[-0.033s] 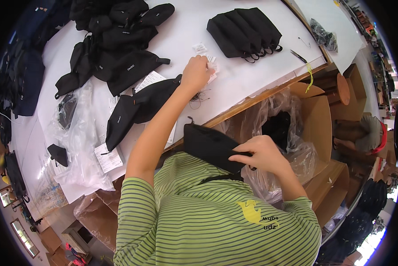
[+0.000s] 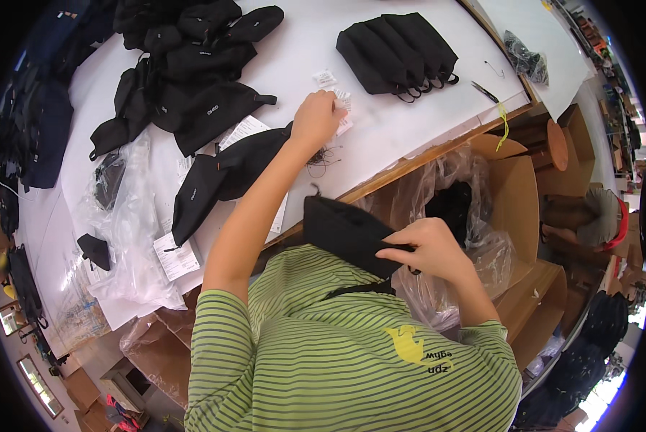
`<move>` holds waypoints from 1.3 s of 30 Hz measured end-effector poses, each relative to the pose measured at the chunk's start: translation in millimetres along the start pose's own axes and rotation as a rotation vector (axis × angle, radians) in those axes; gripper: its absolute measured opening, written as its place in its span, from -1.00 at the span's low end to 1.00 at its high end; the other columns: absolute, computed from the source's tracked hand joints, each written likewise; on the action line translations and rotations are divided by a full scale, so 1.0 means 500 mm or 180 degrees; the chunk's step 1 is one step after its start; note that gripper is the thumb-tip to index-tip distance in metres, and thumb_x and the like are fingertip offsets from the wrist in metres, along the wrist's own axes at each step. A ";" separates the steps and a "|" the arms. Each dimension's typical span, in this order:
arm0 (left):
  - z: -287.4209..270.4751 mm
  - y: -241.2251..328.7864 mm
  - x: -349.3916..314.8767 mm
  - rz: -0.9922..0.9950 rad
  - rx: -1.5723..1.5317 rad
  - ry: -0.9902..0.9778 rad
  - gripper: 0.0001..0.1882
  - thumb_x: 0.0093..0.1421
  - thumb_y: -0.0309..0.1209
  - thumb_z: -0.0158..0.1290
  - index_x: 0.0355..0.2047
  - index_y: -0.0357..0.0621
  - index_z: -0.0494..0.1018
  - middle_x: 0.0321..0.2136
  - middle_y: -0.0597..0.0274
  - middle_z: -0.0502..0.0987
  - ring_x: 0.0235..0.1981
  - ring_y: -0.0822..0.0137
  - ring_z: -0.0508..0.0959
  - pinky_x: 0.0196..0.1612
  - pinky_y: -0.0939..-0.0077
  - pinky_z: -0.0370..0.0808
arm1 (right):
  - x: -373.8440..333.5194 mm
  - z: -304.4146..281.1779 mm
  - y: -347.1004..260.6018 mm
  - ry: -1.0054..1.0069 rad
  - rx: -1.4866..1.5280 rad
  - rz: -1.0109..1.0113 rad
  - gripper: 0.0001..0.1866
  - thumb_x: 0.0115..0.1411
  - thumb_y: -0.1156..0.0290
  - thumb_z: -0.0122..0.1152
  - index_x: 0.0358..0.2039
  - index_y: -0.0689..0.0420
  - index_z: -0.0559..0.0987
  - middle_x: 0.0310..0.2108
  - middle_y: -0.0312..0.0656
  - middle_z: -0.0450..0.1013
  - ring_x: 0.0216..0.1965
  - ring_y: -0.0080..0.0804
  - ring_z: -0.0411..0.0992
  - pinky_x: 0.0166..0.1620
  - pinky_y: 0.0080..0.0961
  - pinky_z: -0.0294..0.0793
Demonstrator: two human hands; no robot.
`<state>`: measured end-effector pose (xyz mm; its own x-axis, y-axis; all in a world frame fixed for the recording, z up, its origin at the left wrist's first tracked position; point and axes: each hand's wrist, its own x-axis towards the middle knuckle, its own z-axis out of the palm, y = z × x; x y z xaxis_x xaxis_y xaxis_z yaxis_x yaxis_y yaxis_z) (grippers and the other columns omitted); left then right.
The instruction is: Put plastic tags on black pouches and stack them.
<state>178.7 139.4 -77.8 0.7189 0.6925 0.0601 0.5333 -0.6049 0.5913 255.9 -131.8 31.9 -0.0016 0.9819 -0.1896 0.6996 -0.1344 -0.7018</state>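
Note:
My right hand (image 2: 431, 248) pinches one end of a black zip pouch (image 2: 344, 234) between thumb and fingers. The pouch hangs tilted in front of my striped shirt, just off the table edge, a small loop at its far corner. My left hand (image 2: 315, 119) reaches over the table with fingers curled down at small white labels (image 2: 344, 126). Its fingertips are hidden, so whether a label is between them does not show. Beside that wrist lies a tangle of dark thread (image 2: 324, 156). Another black pouch (image 2: 197, 194) lies partly behind my left forearm.
Black pouches (image 2: 200, 101) are heaped at the back left; a neat row of them (image 2: 395, 54) stands at the back right. Thread snips (image 2: 485, 91) lie near the table edge. Below it is a plastic-lined cardboard box (image 2: 517, 209). Clear plastic bags (image 2: 128, 230) lie left.
The pouch in my right hand has shifted slightly right, and that hand with it. My left hand has drawn back a little to the left.

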 end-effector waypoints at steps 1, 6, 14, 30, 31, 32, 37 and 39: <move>-0.013 0.003 -0.003 0.0014 -0.0005 0.0000 -0.66 0.07 -0.26 0.15 -0.26 -0.27 0.48 -0.35 0.02 0.49 -0.24 0.07 0.46 -0.16 0.24 0.38 | -0.001 -0.003 0.006 0.0260 -0.0081 -0.0169 -0.74 -0.06 0.22 0.38 -0.51 0.16 0.65 -0.63 -0.15 0.49 -0.60 -0.26 0.46 -0.51 -0.48 0.38; -0.115 0.044 -0.073 0.0786 -0.0962 0.0923 -0.84 0.08 -0.41 0.12 -0.36 -0.24 0.51 -0.37 0.13 0.51 -0.30 0.17 0.45 -0.16 0.42 0.37 | 0.028 -0.028 0.006 0.0641 -0.0599 -0.0678 -0.77 -0.12 0.25 0.40 -0.52 0.14 0.65 -0.67 -0.19 0.46 -0.63 -0.27 0.42 -0.53 -0.47 0.34; -0.245 0.091 -0.317 0.1011 -0.0453 0.0046 -0.69 -0.01 -0.34 0.24 -0.25 -0.13 0.49 -0.07 0.16 0.40 -0.01 0.14 0.34 0.07 0.31 0.26 | 0.086 -0.043 -0.049 0.0919 -0.1145 -0.1175 -0.81 -0.07 0.23 0.34 -0.47 0.03 0.66 -0.74 -0.31 0.35 -0.64 -0.37 0.35 -0.50 -0.47 0.30; -0.177 0.083 -0.414 -0.1649 -0.5945 0.1857 -0.60 0.15 -0.37 0.10 -0.02 -0.18 0.34 -0.14 0.20 0.49 -0.12 0.27 0.50 0.05 0.29 0.40 | 0.162 0.096 -0.154 0.1787 0.0320 -0.1316 -0.65 -0.26 0.37 0.52 -0.40 0.16 0.64 -0.75 -0.39 0.23 -0.70 -0.60 0.10 -0.59 -0.64 0.06; -0.179 0.081 -0.412 -0.1656 -0.5957 0.1837 -0.60 0.15 -0.37 0.10 -0.02 -0.18 0.34 -0.14 0.20 0.49 -0.12 0.27 0.50 0.05 0.29 0.40 | 0.164 0.097 -0.152 0.1692 0.0491 -0.1183 -0.72 -0.18 0.35 0.48 -0.41 0.13 0.65 -0.72 -0.39 0.34 -0.71 -0.60 0.10 -0.58 -0.63 0.07; -0.177 0.082 -0.411 -0.1787 -0.6013 0.1865 -0.60 0.14 -0.38 0.10 -0.02 -0.18 0.34 -0.14 0.20 0.49 -0.12 0.27 0.50 0.04 0.31 0.41 | 0.160 0.097 -0.149 0.1603 0.0654 -0.1027 -0.78 -0.10 0.32 0.43 -0.41 0.09 0.66 -0.68 -0.39 0.44 -0.73 -0.60 0.11 -0.56 -0.63 0.08; -0.170 0.066 -0.408 -0.1818 -0.6155 0.1814 -0.60 0.14 -0.40 0.10 -0.02 -0.18 0.34 -0.16 0.21 0.50 -0.13 0.27 0.51 0.00 0.33 0.44 | 0.156 0.112 -0.137 0.1342 0.1579 -0.0270 -0.83 0.02 0.37 0.34 -0.37 0.14 0.65 -0.77 -0.39 0.26 -0.73 -0.65 0.02 -0.60 -0.63 0.00; -0.174 0.061 -0.411 -0.1786 -0.5892 0.1614 -0.57 0.11 -0.50 0.11 0.00 -0.17 0.30 -0.16 0.23 0.46 -0.12 0.32 0.49 -0.04 0.39 0.45 | 0.154 0.100 -0.142 0.1185 0.1659 0.0004 -0.84 0.05 0.38 0.30 -0.36 0.16 0.65 -0.79 -0.39 0.21 -0.73 -0.66 -0.01 -0.61 -0.62 -0.02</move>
<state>8.6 13.0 -2.4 0.3211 0.8538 -0.4098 -0.6488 0.5135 0.5615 170.0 -53.3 32.8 0.3130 0.9497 -0.0053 0.2600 -0.0910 -0.9613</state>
